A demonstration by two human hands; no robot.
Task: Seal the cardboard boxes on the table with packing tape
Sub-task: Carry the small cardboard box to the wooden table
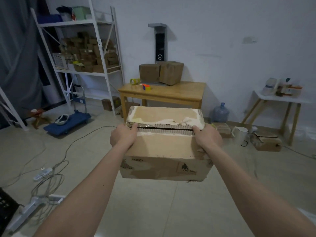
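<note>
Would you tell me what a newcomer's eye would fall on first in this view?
First, the worn cardboard box held up at centre, left hand and right hand gripping its ends, its top seam untaped. Behind it stands a wooden table carrying two more boxes and tape rolls.

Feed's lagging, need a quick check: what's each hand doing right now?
Left hand: grips the left end of the cardboard box, thumb on top by the seam.
Right hand: grips the box's right end, thumb on top.
</note>
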